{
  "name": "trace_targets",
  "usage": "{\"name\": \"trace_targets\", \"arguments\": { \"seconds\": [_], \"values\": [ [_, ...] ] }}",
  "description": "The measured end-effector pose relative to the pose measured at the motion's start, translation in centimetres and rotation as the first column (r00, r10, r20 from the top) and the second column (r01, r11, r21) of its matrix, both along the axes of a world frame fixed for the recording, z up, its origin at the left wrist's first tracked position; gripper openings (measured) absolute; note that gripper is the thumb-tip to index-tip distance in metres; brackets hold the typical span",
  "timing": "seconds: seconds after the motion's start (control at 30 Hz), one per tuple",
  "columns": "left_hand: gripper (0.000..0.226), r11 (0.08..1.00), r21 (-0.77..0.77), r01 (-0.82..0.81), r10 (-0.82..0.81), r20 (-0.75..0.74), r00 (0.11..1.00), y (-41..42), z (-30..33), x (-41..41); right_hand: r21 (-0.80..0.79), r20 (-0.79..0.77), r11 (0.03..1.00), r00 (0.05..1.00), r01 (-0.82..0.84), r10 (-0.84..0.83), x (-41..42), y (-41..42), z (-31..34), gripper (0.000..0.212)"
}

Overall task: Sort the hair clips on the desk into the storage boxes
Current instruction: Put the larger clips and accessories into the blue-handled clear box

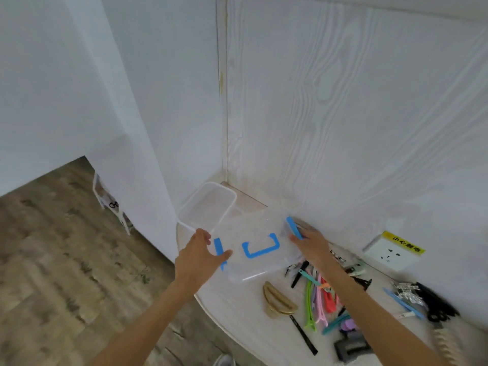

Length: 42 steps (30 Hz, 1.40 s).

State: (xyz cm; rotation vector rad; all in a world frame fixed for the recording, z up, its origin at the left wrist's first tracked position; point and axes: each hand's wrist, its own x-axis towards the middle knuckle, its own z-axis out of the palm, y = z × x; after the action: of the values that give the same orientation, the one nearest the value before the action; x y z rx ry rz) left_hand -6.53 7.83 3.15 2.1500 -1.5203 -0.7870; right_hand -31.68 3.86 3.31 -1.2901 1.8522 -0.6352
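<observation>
White walls corner a pale desk (237, 307) where both hands, left hand (198, 251) and right hand (309, 243), grip the lidded storage box (260, 249) by its ends beside an open empty box (208, 204), while the hair clips (320, 299) lie unsorted nearby, so sorting seems barely begun.

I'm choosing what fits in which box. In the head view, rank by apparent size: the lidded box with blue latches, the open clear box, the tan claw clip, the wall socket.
1. Lidded box
2. Open clear box, though it sits farther away
3. Wall socket and tan claw clip: too alike to rank
</observation>
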Motion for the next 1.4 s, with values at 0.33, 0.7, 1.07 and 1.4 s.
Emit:
{"name": "trace_targets", "arguments": {
  "seconds": [0.33,0.7,1.07,1.4],
  "values": [
    [0.031,0.905,0.328,-0.271,0.425,-0.682,0.595,1.5,-1.1,0.8,0.359,0.481,0.913,0.801,0.193,-0.358,-1.6,2.3,-1.7,0.032],
    [0.055,0.961,-0.164,0.222,-0.185,0.213,0.959,4.7,1.5,-1.9,-0.134,0.124,0.983,0.986,0.124,-0.107,-0.7,4.1,0.8,0.018],
    [0.056,0.989,0.147,-0.027,0.051,-0.164,0.985,3.8,1.0,-1.2,0.097,0.147,0.954,0.952,-0.283,0.268,-1.8,4.9,1.8,0.062],
    [0.042,0.955,-0.105,-0.276,0.224,-0.348,0.91,3.5,4.2,-0.1,-0.127,0.113,0.974,0.973,-0.185,0.2,-0.5,3.3,4.0,0.054]
  ]
}}
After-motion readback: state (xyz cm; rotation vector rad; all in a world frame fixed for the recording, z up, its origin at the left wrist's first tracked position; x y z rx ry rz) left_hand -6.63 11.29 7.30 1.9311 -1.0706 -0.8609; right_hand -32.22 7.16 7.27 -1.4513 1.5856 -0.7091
